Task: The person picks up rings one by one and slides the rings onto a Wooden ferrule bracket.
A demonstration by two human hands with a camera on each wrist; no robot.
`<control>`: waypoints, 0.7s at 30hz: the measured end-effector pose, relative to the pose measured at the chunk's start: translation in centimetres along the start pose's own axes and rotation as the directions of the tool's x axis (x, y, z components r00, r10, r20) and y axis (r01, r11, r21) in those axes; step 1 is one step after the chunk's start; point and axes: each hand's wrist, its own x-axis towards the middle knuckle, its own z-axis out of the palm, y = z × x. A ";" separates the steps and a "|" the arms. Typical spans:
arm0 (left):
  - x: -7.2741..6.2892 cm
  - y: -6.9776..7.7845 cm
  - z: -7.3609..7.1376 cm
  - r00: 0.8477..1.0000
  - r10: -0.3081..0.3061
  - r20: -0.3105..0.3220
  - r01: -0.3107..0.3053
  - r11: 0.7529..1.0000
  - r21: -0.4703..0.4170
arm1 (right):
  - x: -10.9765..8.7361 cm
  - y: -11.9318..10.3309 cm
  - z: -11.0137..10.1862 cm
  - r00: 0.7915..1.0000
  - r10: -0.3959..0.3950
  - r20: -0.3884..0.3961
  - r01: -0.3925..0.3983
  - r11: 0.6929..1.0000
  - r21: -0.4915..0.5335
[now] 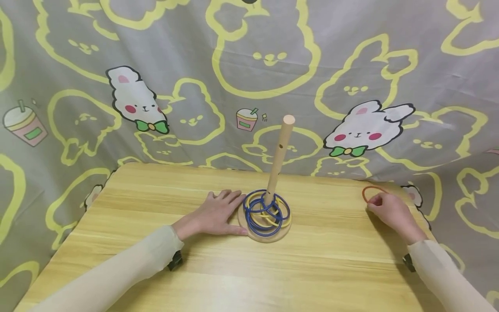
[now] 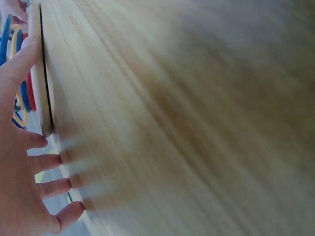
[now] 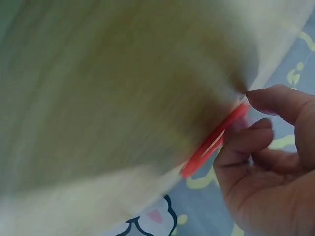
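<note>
A wooden peg (image 1: 278,160) stands upright on a round wooden base (image 1: 267,238) near the middle of the table. Several blue rings (image 1: 265,234) and yellow rings lie in a loose pile around its foot; red shows low in the pile (image 2: 30,93) in the left wrist view. Spread beside the base, my left hand (image 1: 216,213) has its fingers on the tabletop and its thumb at the base's edge. Far to the right, my right hand (image 1: 393,213) pinches the near edge of a red ring (image 1: 365,190) between thumb and forefinger, close over the table.
The wooden table (image 1: 156,186) ends at a patterned grey curtain (image 1: 187,56) that hangs behind it and at both sides. The red ring is by the table's far right corner. A dark strap device sits at each wrist.
</note>
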 end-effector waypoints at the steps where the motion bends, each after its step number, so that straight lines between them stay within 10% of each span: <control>1: 0.0 0.0 0.0 1.000 -0.001 0.000 0.001 1.000 0.003 | 0.0 -0.2 0.0 1.000 -0.008 0.002 0.008 1.000 -0.015; 21: -0.1 0.3 -0.1 1.000 -0.007 -0.001 0.007 1.000 -0.015 | -6.1 -13.1 -1.1 0.956 -0.292 -0.011 0.291 0.948 0.130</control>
